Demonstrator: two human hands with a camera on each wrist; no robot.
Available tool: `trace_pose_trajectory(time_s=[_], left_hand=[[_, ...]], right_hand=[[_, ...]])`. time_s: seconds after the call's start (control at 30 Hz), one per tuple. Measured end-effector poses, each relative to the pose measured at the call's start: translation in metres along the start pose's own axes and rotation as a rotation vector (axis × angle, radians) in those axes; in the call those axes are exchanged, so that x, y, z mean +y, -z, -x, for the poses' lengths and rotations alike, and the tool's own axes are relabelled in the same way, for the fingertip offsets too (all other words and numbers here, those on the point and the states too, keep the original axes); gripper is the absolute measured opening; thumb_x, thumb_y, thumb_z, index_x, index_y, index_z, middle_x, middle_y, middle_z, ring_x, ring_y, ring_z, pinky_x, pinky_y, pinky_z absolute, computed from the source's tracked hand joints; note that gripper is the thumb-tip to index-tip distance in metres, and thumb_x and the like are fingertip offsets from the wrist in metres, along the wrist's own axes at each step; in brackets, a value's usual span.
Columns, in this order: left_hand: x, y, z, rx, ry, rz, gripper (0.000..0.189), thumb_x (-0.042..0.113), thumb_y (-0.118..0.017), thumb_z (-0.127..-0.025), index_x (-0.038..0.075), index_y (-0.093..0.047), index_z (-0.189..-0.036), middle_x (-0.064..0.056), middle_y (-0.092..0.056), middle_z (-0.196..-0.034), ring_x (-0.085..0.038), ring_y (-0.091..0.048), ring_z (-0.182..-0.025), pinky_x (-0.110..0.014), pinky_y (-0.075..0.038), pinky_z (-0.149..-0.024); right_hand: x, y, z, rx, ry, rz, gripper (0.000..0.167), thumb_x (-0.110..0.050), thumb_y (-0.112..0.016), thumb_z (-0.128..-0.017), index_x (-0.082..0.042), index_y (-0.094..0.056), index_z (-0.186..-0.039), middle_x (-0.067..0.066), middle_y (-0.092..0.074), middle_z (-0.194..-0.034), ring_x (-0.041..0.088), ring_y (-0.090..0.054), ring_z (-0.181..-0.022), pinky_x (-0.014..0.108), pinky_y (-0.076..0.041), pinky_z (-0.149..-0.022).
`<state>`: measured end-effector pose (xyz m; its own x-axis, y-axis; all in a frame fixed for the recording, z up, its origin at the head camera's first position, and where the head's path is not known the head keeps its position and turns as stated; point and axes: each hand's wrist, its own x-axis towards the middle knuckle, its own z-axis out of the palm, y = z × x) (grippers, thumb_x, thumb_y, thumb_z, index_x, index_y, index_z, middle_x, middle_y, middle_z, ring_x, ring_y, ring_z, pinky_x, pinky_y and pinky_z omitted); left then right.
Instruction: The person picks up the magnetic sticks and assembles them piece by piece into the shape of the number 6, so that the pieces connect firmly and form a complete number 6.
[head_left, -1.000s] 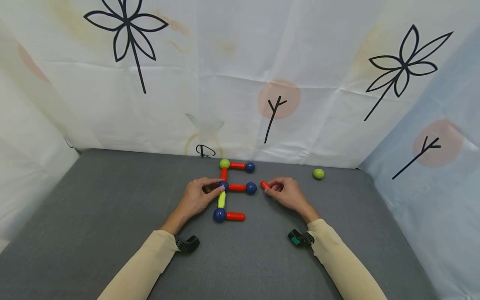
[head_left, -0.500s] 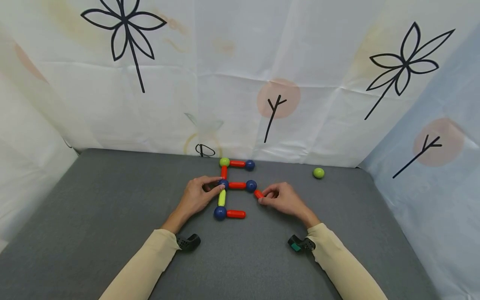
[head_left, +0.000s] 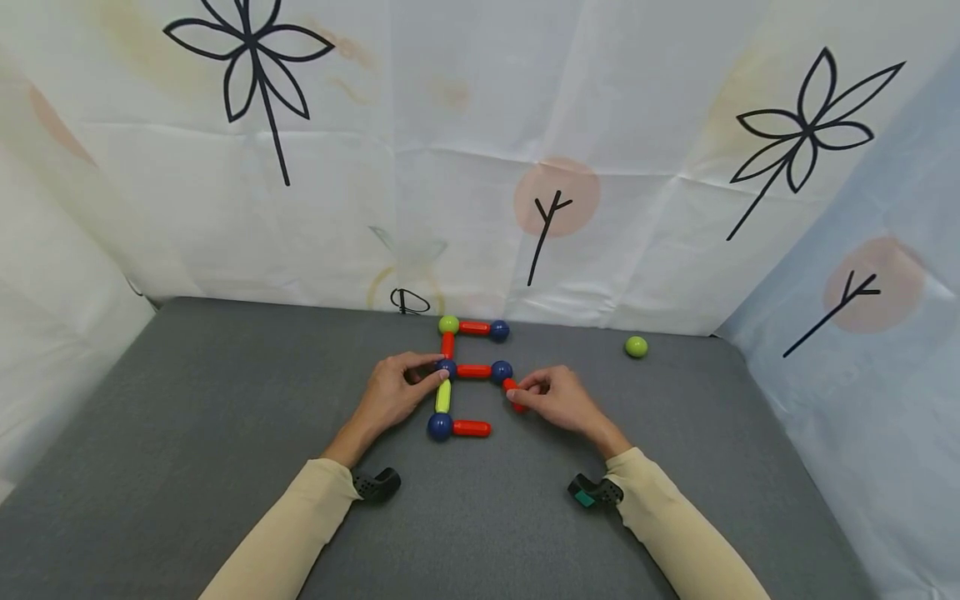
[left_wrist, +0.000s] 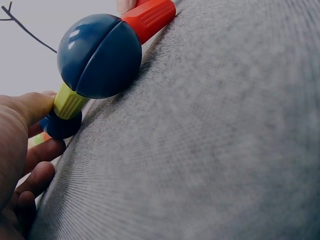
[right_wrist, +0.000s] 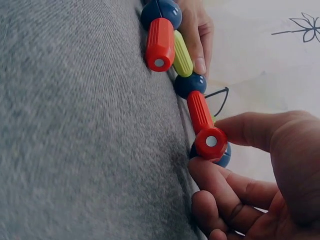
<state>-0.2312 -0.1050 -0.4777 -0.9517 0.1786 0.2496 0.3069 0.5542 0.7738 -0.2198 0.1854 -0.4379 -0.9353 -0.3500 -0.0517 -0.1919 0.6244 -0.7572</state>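
Observation:
Magnetic balls and sticks form an E-like figure on the grey table. My left hand pinches the blue ball at the middle of its left side between thumb and fingers. A yellow stick runs from it to the near blue ball, which bears a red stick. Thumb and fingertips of my right hand pinch another red stick, whose magnet end faces the right wrist camera. Its far end meets the right-hand blue ball of the middle row.
A loose green ball lies at the back right. At the figure's far corner sits a green ball, joined by a red stick to a blue ball. A patterned white curtain hangs behind the grey table.
My right hand has moved left and slightly nearer, bringing its red stick from apart to against the middle row's right blue ball. The left hand has kept its place.

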Motion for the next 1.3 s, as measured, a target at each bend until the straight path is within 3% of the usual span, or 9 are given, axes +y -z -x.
trace_pose_trajectory(time_s=[0.4,0.9,1.1,1.3], left_hand=[[0.001,0.001,0.000,0.001,0.001,-0.005,0.034,0.033,-0.077,-0.092,0.014,-0.077,-0.120,-0.001,-0.067,-0.090,-0.016,-0.056,-0.077,-0.032,-0.043,-0.066],[0.002,0.002,0.001,-0.006,0.009,-0.011,0.035,0.034,-0.077,-0.092,0.014,-0.076,-0.121,-0.001,-0.067,-0.089,-0.016,-0.055,-0.077,-0.032,-0.042,-0.066],[0.002,0.003,0.001,-0.012,0.012,-0.003,0.034,0.034,-0.076,-0.093,0.015,-0.076,-0.122,0.000,-0.066,-0.088,-0.016,-0.055,-0.076,-0.033,-0.043,-0.065],[0.002,0.002,0.001,-0.007,0.001,-0.002,0.033,0.033,-0.075,-0.094,0.016,-0.077,-0.121,0.000,-0.067,-0.089,-0.016,-0.056,-0.075,-0.033,-0.044,-0.065]], right_hand=[[-0.009,-0.012,-0.005,0.043,-0.085,0.018,0.023,-0.031,-0.076,-0.092,-0.008,-0.079,-0.095,-0.004,-0.066,-0.068,0.009,-0.049,-0.059,0.024,-0.032,-0.055],[-0.006,-0.008,-0.005,0.031,-0.052,0.009,0.024,-0.028,-0.071,-0.096,-0.006,-0.079,-0.098,-0.002,-0.070,-0.071,0.011,-0.053,-0.063,0.025,-0.035,-0.058],[0.006,0.008,-0.006,0.113,-0.033,-0.006,0.024,-0.028,-0.071,-0.097,-0.005,-0.078,-0.096,0.002,-0.070,-0.073,0.012,-0.053,-0.063,0.025,-0.038,-0.056],[0.025,0.034,-0.003,0.246,-0.016,0.015,0.025,-0.027,-0.072,-0.096,-0.004,-0.077,-0.104,0.006,-0.071,-0.080,0.013,-0.056,-0.066,0.027,-0.043,-0.059]])
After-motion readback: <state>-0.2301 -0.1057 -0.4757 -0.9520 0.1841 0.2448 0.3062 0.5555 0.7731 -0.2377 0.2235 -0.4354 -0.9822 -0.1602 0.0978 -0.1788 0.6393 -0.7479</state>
